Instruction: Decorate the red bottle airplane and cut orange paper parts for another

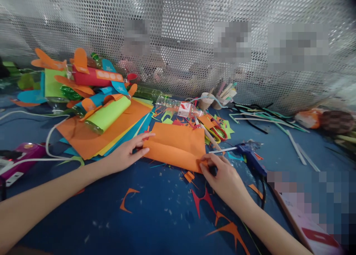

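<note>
A sheet of orange paper [178, 140] lies in front of me, its near edge curled up and over in a loose fold. At its left end my left hand [128, 153] pinches the paper between thumb and fingers. My right hand [221, 169] grips the near right corner, where the fold bends down. Just behind the sheet are scissors [218, 133] with red and yellow handles, among paper scraps. Close to the right hand rests a blue glue gun [251, 156] with a white stick in it.
Coloured paper sheets [80, 136] and paper-wrapped bottles [97, 77] crowd the left back. A clear bottle [178, 106] lies behind the orange sheet. A purple power strip [23, 160] with white cords is at left. Cut scraps [229, 229] litter the front; perforated metal [183, 32] stands behind.
</note>
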{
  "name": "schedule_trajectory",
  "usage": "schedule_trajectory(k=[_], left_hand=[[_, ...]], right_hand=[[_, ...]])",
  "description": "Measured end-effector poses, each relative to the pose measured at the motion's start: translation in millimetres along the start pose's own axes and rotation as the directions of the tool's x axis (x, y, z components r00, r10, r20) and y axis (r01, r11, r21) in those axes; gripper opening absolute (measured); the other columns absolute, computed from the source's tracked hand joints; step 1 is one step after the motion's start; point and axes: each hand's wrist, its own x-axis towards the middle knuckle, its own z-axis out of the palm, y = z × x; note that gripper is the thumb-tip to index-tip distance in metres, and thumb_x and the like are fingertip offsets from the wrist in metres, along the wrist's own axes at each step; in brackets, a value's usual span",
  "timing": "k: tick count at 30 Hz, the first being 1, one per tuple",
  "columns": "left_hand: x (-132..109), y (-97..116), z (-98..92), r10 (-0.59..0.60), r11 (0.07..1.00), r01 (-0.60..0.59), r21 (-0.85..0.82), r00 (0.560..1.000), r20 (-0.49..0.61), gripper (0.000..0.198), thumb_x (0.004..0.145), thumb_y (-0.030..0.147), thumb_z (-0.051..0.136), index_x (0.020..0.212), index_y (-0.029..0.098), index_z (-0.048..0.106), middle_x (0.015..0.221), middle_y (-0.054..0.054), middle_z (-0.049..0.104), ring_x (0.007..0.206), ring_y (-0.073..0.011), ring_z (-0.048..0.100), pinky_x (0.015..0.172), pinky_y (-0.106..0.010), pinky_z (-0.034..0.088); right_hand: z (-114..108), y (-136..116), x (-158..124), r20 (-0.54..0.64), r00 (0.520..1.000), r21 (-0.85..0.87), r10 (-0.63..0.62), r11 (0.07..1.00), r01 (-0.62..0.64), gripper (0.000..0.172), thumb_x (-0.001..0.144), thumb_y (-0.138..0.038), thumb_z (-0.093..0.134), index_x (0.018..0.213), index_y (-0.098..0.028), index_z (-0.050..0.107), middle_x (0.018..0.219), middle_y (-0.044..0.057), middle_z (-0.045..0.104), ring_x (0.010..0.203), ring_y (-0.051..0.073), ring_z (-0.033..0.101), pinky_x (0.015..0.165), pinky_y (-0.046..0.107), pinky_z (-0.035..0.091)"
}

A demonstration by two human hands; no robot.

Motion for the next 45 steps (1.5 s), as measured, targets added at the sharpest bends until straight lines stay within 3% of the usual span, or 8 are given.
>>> schedule_trajectory(k=[7, 14, 21, 28, 31, 35, 38, 45], left_hand=[[-1.1, -10.6, 2.6, -0.015, 0.994, 0.018, -0.112, 0.999, 0.033, 0.032, 0.091, 0.042, 0.045, 0.114, 0.02, 0.047, 0.101, -0.006, 0.056, 0.083, -0.0159, 0.058, 0.075, -0.03, 0.047], [-0.9, -8.7, 4.2, -0.008, 1.0, 0.008, -0.014, 1.0, 0.006, 0.039, 0.088, 0.04, 0.051, 0.121, 0.02, 0.044, 0.094, -0.004, 0.061, 0.101, -0.0204, 0.058, 0.085, -0.033, 0.047], [-0.5, -6.8, 8.1, -0.024, 0.999, 0.026, 0.044, 0.998, -0.052, 0.037, 0.086, 0.039, 0.053, 0.118, 0.02, 0.048, 0.088, -0.002, 0.063, 0.098, -0.0206, 0.061, 0.085, -0.033, 0.047], [-0.1, -3.3, 9.8, -0.049, 0.998, 0.051, 0.042, 0.997, -0.054, 0.036, 0.086, 0.038, 0.052, 0.117, 0.02, 0.049, 0.084, -0.001, 0.062, 0.08, -0.017, 0.062, 0.079, -0.032, 0.047], [-0.2, -2.6, 9.3, -0.05, 0.997, 0.053, 0.051, 0.998, -0.049, 0.036, 0.086, 0.037, 0.051, 0.118, 0.02, 0.049, 0.08, -0.001, 0.059, 0.071, -0.0149, 0.058, 0.072, -0.029, 0.046], [0.5, -0.7, 9.0, -0.048, 0.997, 0.052, 0.064, 0.998, -0.051, 0.035, 0.086, 0.037, 0.05, 0.117, 0.019, 0.05, 0.066, 0.004, 0.047, 0.062, -0.0133, 0.051, 0.064, -0.026, 0.043], [1.1, 0.4, 9.3, -0.051, 0.996, 0.054, 0.064, 0.997, -0.058, 0.035, 0.086, 0.037, 0.05, 0.115, 0.019, 0.05, 0.061, 0.006, 0.039, 0.059, -0.0123, 0.047, 0.063, -0.025, 0.042], [1.1, 0.2, 10.0, -0.043, 0.996, 0.05, 0.079, 0.995, -0.086, 0.032, 0.086, 0.038, 0.05, 0.113, 0.02, 0.051, 0.062, 0.005, 0.041, 0.06, -0.0129, 0.048, 0.064, -0.026, 0.042]], right_hand=[[-0.5, -2.1, 0.2, -0.006, 1.0, -0.014, 0.01, 1.0, -0.01, 0.017, 0.089, -0.036, 0.047, 0.088, -0.022, 0.058, 0.073, 0.003, 0.063, 0.085, 0.024, 0.058, 0.07, 0.033, 0.048], [2.8, -0.7, -2.0, -0.015, 0.999, -0.034, -0.039, 0.999, 0.038, 0.012, 0.088, -0.028, 0.047, 0.09, -0.021, 0.057, 0.075, 0.004, 0.062, 0.085, 0.024, 0.056, 0.073, 0.035, 0.047], [4.7, -2.4, -6.1, -0.004, 0.999, 0.009, -0.033, 0.999, 0.033, 0.015, 0.086, -0.025, 0.046, 0.098, -0.022, 0.054, 0.088, 0.007, 0.064, 0.094, 0.026, 0.056, 0.081, 0.04, 0.046], [1.0, -2.2, -0.3, 0.079, 0.977, 0.275, 0.197, 0.938, -0.211, 0.042, 0.088, -0.045, 0.044, 0.121, -0.02, 0.045, 0.079, 0.003, 0.067, 0.081, 0.023, 0.064, 0.076, 0.036, 0.049], [-1.6, -3.4, 1.0, 0.093, 0.963, 0.163, 0.252, 0.95, -0.265, 0.041, 0.085, -0.055, 0.044, 0.099, -0.019, 0.06, 0.075, 0.005, 0.065, 0.069, 0.023, 0.063, 0.063, 0.035, 0.048], [-3.6, -6.3, -1.4, 0.085, 0.978, 0.047, 0.189, 0.98, -0.194, 0.037, 0.083, -0.052, 0.047, 0.07, -0.02, 0.061, 0.082, 0.01, 0.065, 0.083, 0.027, 0.062, 0.069, 0.036, 0.047], [-4.5, -7.7, -3.2, 0.052, 0.988, 0.032, 0.144, 0.989, -0.145, 0.03, 0.081, -0.046, 0.051, 0.074, -0.02, 0.064, 0.087, 0.011, 0.066, 0.088, 0.026, 0.061, 0.072, 0.035, 0.048], [0.2, -2.2, -2.9, -0.012, 0.992, -0.067, 0.124, 0.99, -0.124, 0.029, 0.082, -0.05, 0.053, 0.081, -0.021, 0.053, 0.07, 0.004, 0.058, 0.066, 0.021, 0.057, 0.054, 0.029, 0.041]])
